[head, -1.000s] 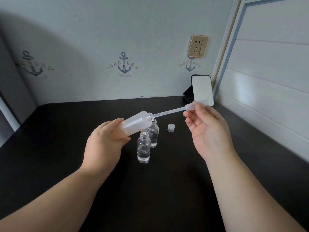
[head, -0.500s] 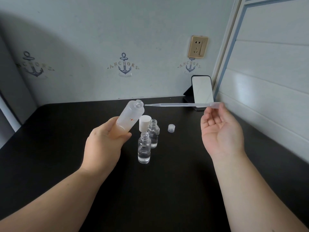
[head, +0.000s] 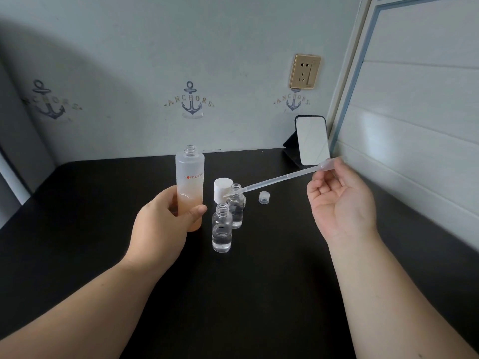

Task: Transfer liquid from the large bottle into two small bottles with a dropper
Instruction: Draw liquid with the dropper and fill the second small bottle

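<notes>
While the left hand (head: pixel 166 226) gripped the upright large bottle (head: pixel 189 185), fingers curled round it, the right hand (head: pixel 339 200), palm up, pinched the dropper (head: pixel 280 178), its tip beside the farther small bottle (head: pixel 236 207).

Black desk (head: pixel 259 294) carries two small clear bottles (head: pixel 222 230) near centre, white cap (head: pixel 223 189) behind them, small clear cap (head: pixel 264 197) to right, standing mirror (head: pixel 312 141) at back right corner.

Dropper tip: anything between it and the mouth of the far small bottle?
Nothing visible. The dropper, pinched by the right hand, has its tip at the uncapped far small bottle. The white cap stands just beside it.
</notes>
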